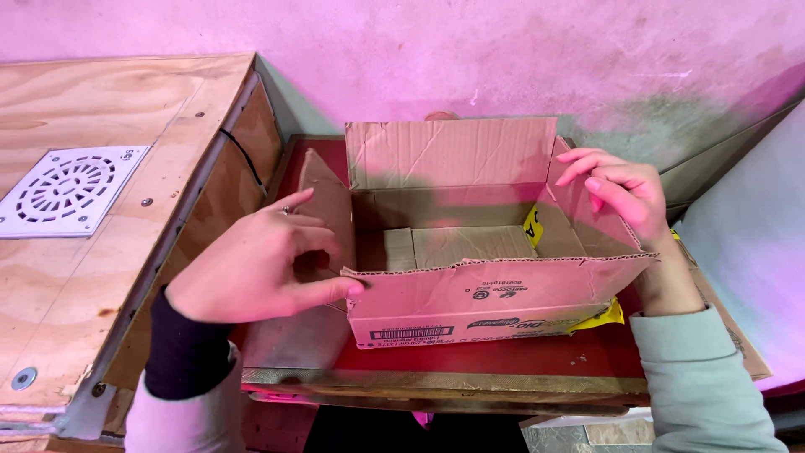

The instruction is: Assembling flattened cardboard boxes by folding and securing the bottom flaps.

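Observation:
An open brown cardboard box (470, 294) stands on a red table top (503, 356), its four flaps spread outward and its inside empty. My left hand (260, 264) grips the box's left side, thumb on the near left corner and fingers against the left flap (323, 197). A ring shows on one finger. My right hand (625, 193) rests on the right flap (587, 226), fingers curled over its upper edge. A yellow label (532, 226) sticks to the inner right wall.
A plywood box-like stand (126, 109) with a white round-grilled vent plate (71, 189) sits to the left. A pink wall (503, 59) runs behind. A pale sheet (746, 243) leans at the right.

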